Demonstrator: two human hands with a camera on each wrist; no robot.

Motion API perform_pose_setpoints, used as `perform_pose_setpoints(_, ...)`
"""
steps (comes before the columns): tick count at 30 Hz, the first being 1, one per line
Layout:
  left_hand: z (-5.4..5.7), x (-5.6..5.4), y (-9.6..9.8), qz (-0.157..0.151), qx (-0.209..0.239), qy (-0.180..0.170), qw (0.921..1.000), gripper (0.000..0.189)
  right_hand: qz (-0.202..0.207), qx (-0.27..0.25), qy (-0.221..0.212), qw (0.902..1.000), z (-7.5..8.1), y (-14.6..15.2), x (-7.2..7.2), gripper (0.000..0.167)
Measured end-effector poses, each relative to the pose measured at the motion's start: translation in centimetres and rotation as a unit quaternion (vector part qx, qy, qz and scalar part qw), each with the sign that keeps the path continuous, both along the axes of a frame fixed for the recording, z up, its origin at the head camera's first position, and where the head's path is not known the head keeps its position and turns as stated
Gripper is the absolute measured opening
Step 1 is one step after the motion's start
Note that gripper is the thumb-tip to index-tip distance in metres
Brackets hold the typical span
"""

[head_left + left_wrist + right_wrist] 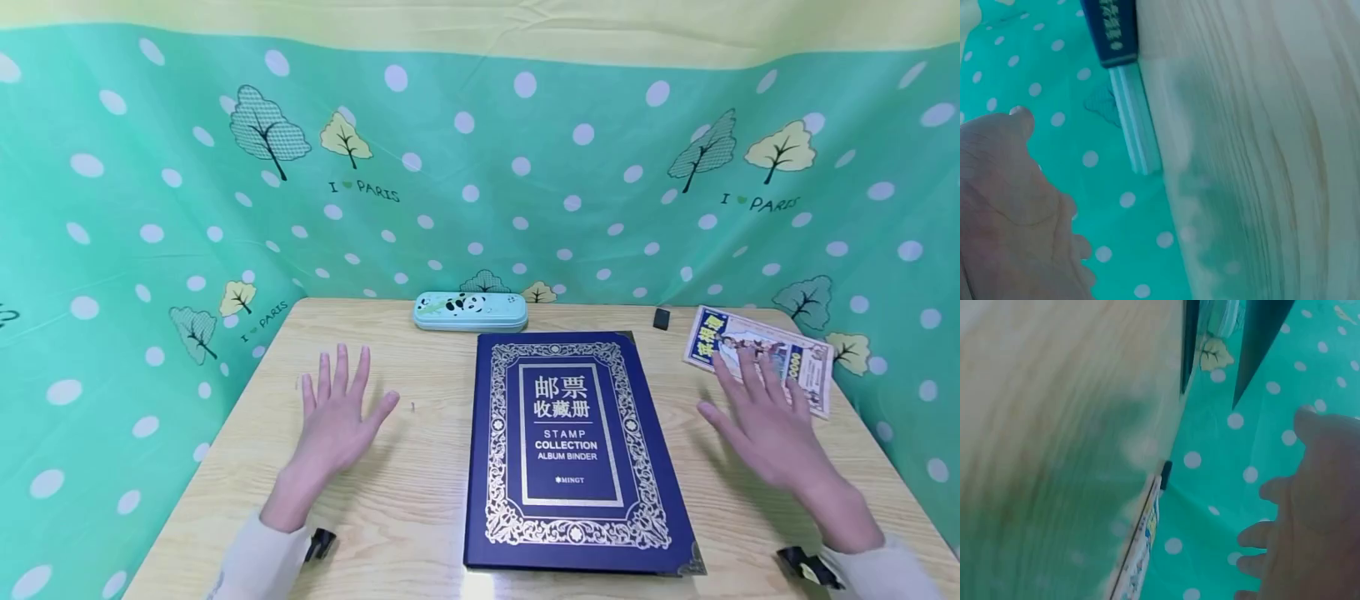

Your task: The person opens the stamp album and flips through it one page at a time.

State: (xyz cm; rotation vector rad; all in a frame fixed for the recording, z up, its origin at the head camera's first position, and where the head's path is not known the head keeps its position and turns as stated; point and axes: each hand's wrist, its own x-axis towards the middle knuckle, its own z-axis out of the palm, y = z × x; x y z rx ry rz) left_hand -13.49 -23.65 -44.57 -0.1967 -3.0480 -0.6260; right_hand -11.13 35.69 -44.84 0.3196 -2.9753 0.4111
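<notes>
A closed dark blue stamp album (576, 454) with silver ornament lies flat on the wooden table, between the two hands. To its left, my left hand (337, 425) is held with fingers spread and touches nothing I can make out. My right hand (772, 433) has its fingers spread on the other side, over the near edge of a printed paper packet (798, 367); whether it touches the packet cannot be told. In the left wrist view, the palm of the left hand (1016, 206) faces the camera side, with the album's spine (1112, 31) beyond.
Behind the album is a light blue panda pencil case (470, 312). A small black object (661, 318) sits near the table's back edge, left of the packet. Green dotted cloth (525, 200) hangs around the back and sides of the table (405, 492).
</notes>
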Motion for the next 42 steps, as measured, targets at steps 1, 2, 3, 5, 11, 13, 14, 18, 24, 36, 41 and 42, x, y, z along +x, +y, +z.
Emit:
perform_pose_setpoints(1,0.1,0.2,0.3,-0.002,0.007,0.001,1.0000,0.092,0.003,-0.005,0.005,1.0000,-0.1,-0.1,0.1,0.078)
perform_pose_setpoints(2,0.1,0.5,0.5,-0.005,0.011,0.003,0.9999,0.091,0.006,-0.010,0.009,0.9999,-0.1,-0.3,0.1,0.077)
perform_pose_setpoints(3,0.2,0.8,0.9,-0.008,0.015,0.003,0.9998,0.090,0.011,-0.017,0.014,0.9997,-0.2,-0.5,0.2,0.077)
perform_pose_setpoints(5,0.3,1.5,1.6,-0.016,0.021,0.002,0.9997,0.089,0.018,-0.029,0.021,0.9992,-0.2,-1.0,0.4,0.076)
perform_pose_setpoints(11,0.8,3.9,4.3,-0.051,0.036,0.008,0.9980,0.087,0.029,-0.115,0.006,0.9930,-0.4,-2.7,1.2,0.075)
perform_pose_setpoints(13,0.8,4.7,5.3,-0.068,0.044,0.010,0.9967,0.087,0.030,-0.148,-0.005,0.9886,-0.5,-3.2,1.4,0.071)
perform_pose_setpoints(14,0.7,5.1,5.8,-0.076,0.049,0.013,0.9958,0.087,0.032,-0.164,-0.010,0.9859,-0.4,-3.5,1.5,0.070)
perform_pose_setpoints(18,0.3,6.4,7.5,-0.105,0.067,0.016,0.9921,0.089,0.048,-0.208,-0.011,0.9768,-0.4,-4.5,2.0,0.065)
perform_pose_setpoints(24,-0.2,7.8,9.4,-0.135,0.098,-0.005,0.9859,0.091,0.060,-0.231,-0.010,0.9711,-0.6,-5.5,2.4,0.060)
perform_pose_setpoints(36,-0.7,9.3,11.9,-0.175,0.075,-0.033,0.9812,0.092,0.028,-0.262,-0.053,0.9633,-0.7,-5.7,2.3,0.043)
perform_pose_setpoints(41,-0.9,9.5,12.1,-0.178,0.059,-0.022,0.9820,0.087,0.037,-0.320,-0.042,0.9456,-0.4,-5.9,2.5,0.040)
perform_pose_setpoints(42,-0.9,9.5,12.1,-0.177,0.059,-0.024,0.9822,0.087,0.043,-0.340,-0.038,0.9389,-0.4,-6.0,2.5,0.040)
